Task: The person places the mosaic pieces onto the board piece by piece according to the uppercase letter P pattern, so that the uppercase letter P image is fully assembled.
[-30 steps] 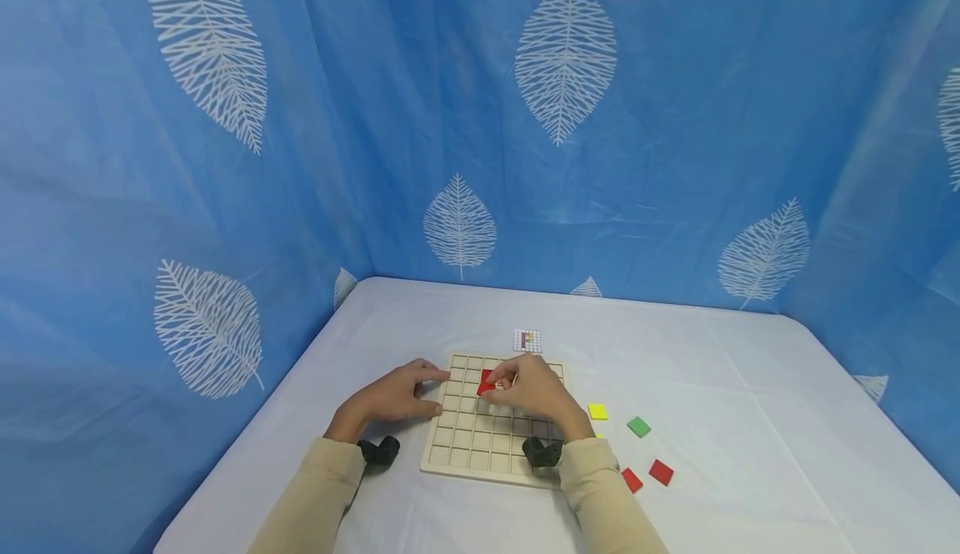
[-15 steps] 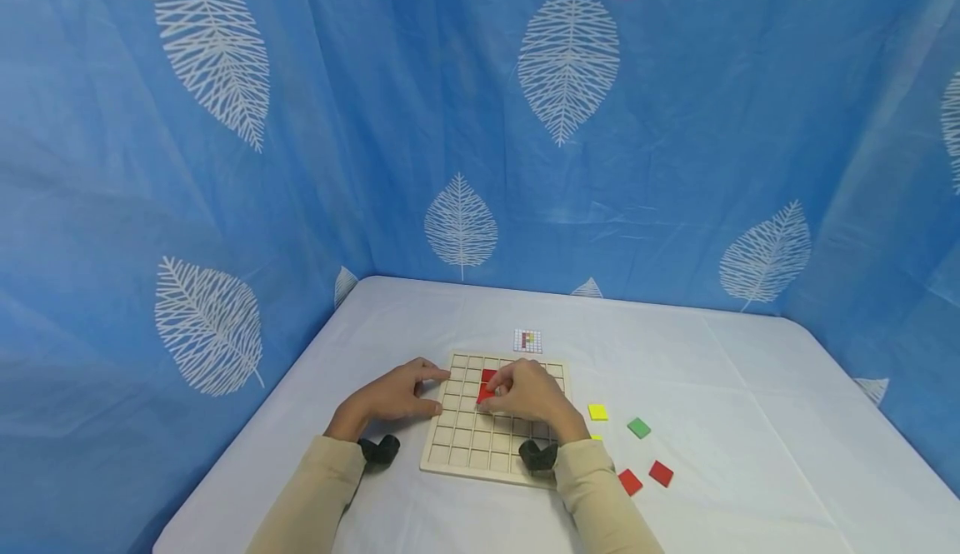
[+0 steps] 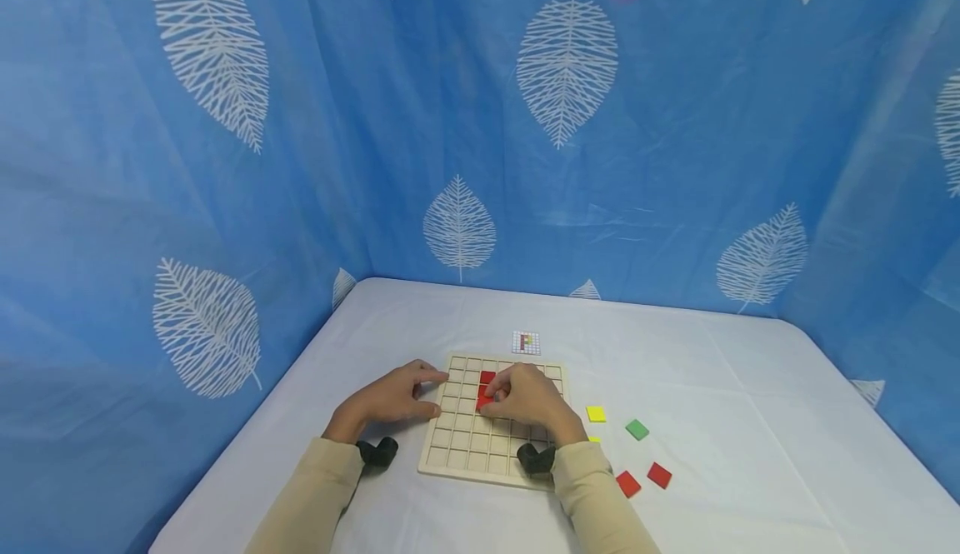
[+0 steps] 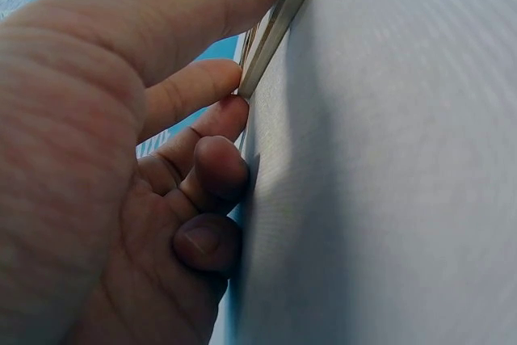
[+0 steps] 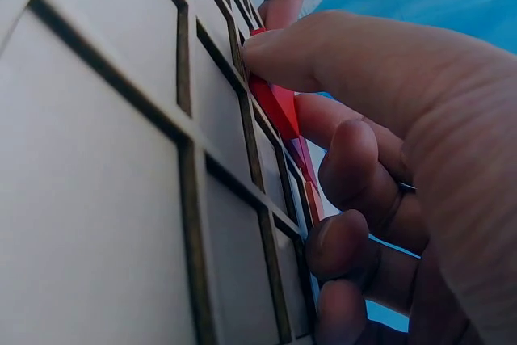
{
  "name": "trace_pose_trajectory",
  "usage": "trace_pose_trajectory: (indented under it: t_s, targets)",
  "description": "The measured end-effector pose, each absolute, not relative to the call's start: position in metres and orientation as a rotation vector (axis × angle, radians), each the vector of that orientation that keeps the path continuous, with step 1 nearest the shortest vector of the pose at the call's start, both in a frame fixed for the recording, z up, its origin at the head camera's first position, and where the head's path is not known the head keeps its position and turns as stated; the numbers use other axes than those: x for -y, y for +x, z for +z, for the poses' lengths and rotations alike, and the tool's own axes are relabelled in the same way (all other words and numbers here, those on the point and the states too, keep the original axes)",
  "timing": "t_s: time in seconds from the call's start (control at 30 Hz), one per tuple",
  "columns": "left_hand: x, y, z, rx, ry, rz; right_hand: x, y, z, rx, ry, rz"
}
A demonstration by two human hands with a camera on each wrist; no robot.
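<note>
A wooden grid board (image 3: pixel 459 439) lies on the white table. Beside its left edge is my left hand (image 3: pixel 393 396), its thumb and fingertips touching the rim while the other fingers hang loosely bent, as the left wrist view shows. Over the middle of the grid, my right hand (image 3: pixel 528 396) pinches a red square tile (image 5: pixel 279 107) between thumb and fingers. That tile sits tilted at its cell in the right wrist view. Farther up the same column, another red tile (image 3: pixel 488 376) lies in the board, partly screened by the fingers.
A small card with a coloured grid pattern (image 3: pixel 526 342) lies behind the board. To the right are a yellow tile (image 3: pixel 596 414), a second yellow tile partly behind the right wrist, a green tile (image 3: pixel 637 429) and two loose red tiles (image 3: pixel 628 484). Blue curtains surround the table.
My right hand has drawn the red tile slightly toward me and down onto the grid, uncovering more red in the column behind it. My left hand has stayed at the board's edge.
</note>
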State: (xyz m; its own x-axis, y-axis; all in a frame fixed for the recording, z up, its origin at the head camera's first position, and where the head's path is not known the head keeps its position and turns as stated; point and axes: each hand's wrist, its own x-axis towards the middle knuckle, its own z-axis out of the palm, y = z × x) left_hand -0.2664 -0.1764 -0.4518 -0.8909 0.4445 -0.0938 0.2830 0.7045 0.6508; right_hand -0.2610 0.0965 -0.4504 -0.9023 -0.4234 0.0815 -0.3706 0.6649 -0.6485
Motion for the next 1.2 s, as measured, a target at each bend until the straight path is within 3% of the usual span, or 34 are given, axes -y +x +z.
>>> trace_pose_trajectory:
  t_s: [1.2]
  targets:
    - [0.1759,-0.2690,-0.4539,-2.659,0.583,0.983,-0.0980,-0.2644,-0.4527,-2.777,-0.687,-1.029]
